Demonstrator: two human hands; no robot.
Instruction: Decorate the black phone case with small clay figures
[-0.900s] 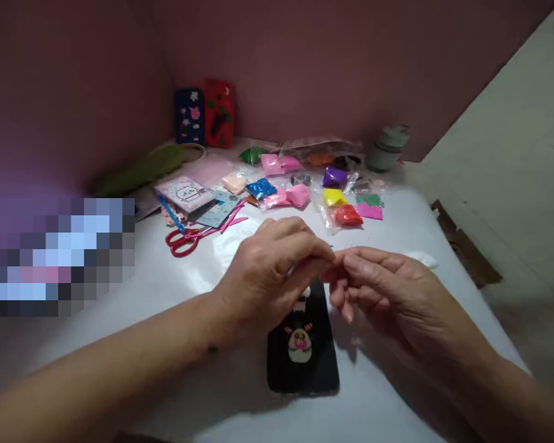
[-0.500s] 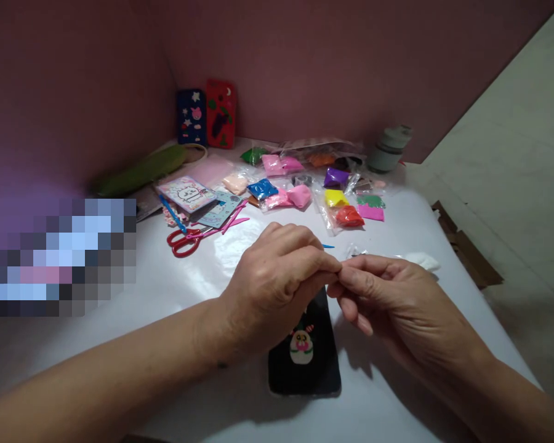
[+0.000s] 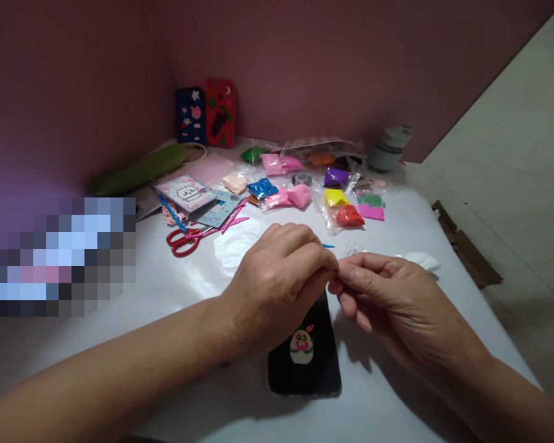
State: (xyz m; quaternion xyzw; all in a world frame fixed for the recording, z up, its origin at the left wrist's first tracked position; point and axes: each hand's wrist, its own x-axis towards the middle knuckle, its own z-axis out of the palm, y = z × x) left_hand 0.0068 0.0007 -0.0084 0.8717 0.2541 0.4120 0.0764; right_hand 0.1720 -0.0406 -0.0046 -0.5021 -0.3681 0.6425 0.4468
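Note:
Above the black phone case [image 3: 321, 369], my left hand [image 3: 281, 283] is closed, its thumb and forefinger pinched at the tips. My right hand [image 3: 388, 289] meets it there, thumb and forefinger also pinched and the other fingers curled loosely below. Whatever sits between the fingertips is too small and covered to make out. On the case, which lies flat on the white table, is a small white figure [image 3: 301, 347] with a pink and yellow face and green trim. My left hand hides the upper part of the case.
Red-handled scissors [image 3: 183, 242] lie left, beside decorated cards [image 3: 187, 194]. Several clay packets, among them a blue one [image 3: 262, 187] and a red one [image 3: 349, 215], spread across the back. A navy case [image 3: 191, 117] and a red case [image 3: 221, 114] lean on the wall. A grey-green bottle [image 3: 389, 149] stands at back right.
Both hands have shifted very slightly left, still pinched together at the fingertips. The case and the other things on the table stay where they were.

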